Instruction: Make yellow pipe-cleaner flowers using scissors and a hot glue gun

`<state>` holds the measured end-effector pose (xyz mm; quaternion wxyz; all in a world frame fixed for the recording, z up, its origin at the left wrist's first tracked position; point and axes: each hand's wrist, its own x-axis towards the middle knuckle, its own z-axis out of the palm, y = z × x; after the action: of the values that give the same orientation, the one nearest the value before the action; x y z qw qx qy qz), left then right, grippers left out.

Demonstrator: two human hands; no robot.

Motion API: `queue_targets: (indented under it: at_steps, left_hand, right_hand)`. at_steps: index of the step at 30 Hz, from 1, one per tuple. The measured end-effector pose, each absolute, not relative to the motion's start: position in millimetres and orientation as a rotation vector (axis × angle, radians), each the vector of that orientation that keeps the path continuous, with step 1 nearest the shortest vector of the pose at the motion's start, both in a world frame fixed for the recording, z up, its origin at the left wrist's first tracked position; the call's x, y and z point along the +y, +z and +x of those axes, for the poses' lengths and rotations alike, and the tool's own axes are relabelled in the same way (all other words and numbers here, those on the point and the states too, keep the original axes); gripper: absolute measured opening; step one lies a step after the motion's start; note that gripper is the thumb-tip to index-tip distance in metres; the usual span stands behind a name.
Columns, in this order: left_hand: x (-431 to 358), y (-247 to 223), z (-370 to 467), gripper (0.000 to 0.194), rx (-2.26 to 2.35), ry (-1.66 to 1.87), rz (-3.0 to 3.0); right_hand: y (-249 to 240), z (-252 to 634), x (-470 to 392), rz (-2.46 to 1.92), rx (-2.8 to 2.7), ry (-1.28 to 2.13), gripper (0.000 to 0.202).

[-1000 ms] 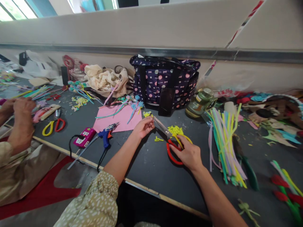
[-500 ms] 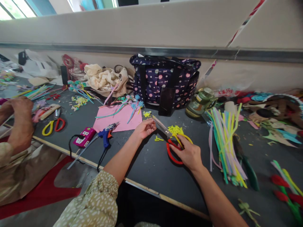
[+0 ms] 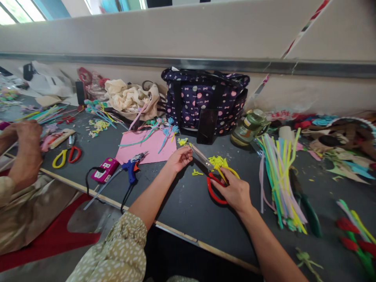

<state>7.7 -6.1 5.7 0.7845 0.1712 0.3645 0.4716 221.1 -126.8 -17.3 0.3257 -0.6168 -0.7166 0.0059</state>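
My right hand (image 3: 235, 190) grips a pair of scissors (image 3: 204, 159) with one red and one yellow handle loop, blades pointing up and to the left. At the blade tips is my left hand (image 3: 180, 158), its fingers curled together in a pinch. A tiny yellow bit (image 3: 190, 145) shows beside those fingertips; what the fingers themselves hold is too small to make out. Behind the scissors lies a heap of short yellow cut pieces (image 3: 218, 161). A few more yellow pieces (image 3: 196, 172) lie between my hands, and another small pile (image 3: 182, 141) sits farther back.
To the right lies a bundle of coloured pipe cleaners (image 3: 282, 180). A phone (image 3: 207, 126) leans on a dark patterned bag (image 3: 205, 94), beside a green bottle (image 3: 249, 127). Left are pink paper (image 3: 147, 150), a blue glue gun (image 3: 131, 168), other scissors (image 3: 66, 155) and another person's hands (image 3: 28, 137).
Almost nothing differs. My left fingertips have shifted very slightly left of the blade tips; the scissors and my right hand stay nearly in place.
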Motion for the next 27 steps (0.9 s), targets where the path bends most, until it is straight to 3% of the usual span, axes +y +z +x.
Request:
queue_targets:
  at_steps: [27]
  left_hand:
    - [-6.8,2.4,10.3,0.019,0.800,1.013,0.383]
  right_hand:
    - [-17.2,220.8,-126.6,-1.617,-1.880,-0.051,0.046]
